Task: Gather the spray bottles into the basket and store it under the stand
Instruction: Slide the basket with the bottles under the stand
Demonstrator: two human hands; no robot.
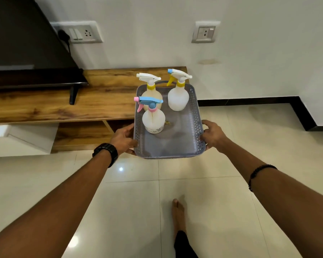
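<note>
A grey perforated basket [195, 116] is held in the air in front of the wooden stand [63, 101]. My left hand [124, 137] grips its left wall and my right hand [213, 135] grips its right wall. Three white spray bottles stand upright inside: one with a blue and pink trigger [153, 118] at the near left, one with a white head and yellow collar [151, 92] behind it, and one with a yellow trigger and blue tip [178, 95] at the far right. The stand has an open shelf space [82, 135] beneath its top.
A dark television [26, 53] on a black foot [73, 94] occupies the stand's left part. Wall sockets [82, 33] [205, 33] sit on the white wall. A glossy tiled floor [138, 202] lies below, with my bare foot [178, 213] on it. A white low block [26, 138] sits left.
</note>
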